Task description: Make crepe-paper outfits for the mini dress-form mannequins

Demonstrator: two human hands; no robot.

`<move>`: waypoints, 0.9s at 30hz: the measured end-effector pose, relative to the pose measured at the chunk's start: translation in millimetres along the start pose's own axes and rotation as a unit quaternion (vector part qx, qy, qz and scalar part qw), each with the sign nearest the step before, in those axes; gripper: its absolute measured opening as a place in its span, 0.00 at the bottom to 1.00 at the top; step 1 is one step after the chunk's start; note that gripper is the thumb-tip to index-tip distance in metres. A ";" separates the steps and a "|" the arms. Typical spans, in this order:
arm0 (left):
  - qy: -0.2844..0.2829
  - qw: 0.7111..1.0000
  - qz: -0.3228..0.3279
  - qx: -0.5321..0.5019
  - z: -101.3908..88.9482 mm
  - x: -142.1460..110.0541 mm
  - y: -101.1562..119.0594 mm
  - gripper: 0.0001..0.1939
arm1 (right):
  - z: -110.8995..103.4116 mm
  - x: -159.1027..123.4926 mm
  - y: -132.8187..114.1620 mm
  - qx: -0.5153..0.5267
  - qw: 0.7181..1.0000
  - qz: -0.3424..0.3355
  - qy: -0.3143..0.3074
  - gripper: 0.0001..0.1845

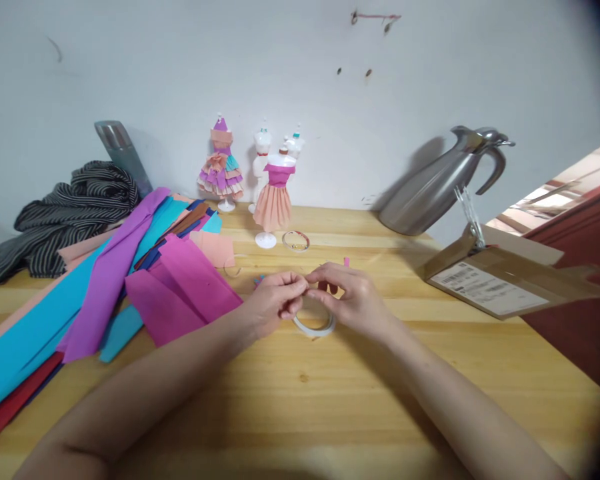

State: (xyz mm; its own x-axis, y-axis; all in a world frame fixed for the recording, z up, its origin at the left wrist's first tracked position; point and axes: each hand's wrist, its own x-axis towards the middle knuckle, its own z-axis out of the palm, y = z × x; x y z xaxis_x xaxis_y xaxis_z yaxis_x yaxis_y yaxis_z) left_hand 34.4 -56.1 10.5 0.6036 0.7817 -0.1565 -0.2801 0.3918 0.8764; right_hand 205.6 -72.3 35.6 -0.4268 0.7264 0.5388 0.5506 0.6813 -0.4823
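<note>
My left hand [279, 297] and my right hand [349, 293] meet fingertip to fingertip above the middle of the table. Both are closed in a pinch; whatever lies between the fingers is too small to make out. Just below them a white ring-shaped roll of tape [314, 331] rests flat on the wood, partly covered by my hands. Behind stands a small dress form in a pink and peach paper dress [273, 203]. Beside its base lies a thin hoop-like ring [296, 241]. A small pink scrap [347, 262] sits past my right hand.
Coloured paper sheets [180, 287] spread over the left side, near a striped cloth [80, 207] and a leaning bottle [125, 157]. Another dressed form [221, 167] stands by the wall, with white forms [263, 143] alongside. At right are a steel jug [435, 180] and a cardboard box [495, 277].
</note>
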 end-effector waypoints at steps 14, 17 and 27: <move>0.025 0.998 0.030 0.059 -1.0 -1.9 9.5 0.17 | -1.7 3.0 -5.9 0.006 0.999 0.036 0.005 0.10; 0.036 0.992 0.049 0.109 -4.9 -0.1 13.7 0.15 | -1.8 3.9 -7.0 0.005 0.999 0.039 -0.001 0.11; 0.146 0.962 0.139 0.182 -0.9 -3.7 23.9 0.06 | 7.9 11.2 -12.9 -0.004 0.997 0.043 0.064 0.09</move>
State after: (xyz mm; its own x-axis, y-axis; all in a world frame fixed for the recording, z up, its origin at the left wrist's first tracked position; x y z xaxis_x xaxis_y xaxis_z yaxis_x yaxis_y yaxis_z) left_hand 24.8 -49.2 31.5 0.2923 0.9558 0.0326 -0.0876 -0.0072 0.9961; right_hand 188.0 -72.3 42.4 -0.2838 0.7640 0.5794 0.5871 0.6162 -0.5250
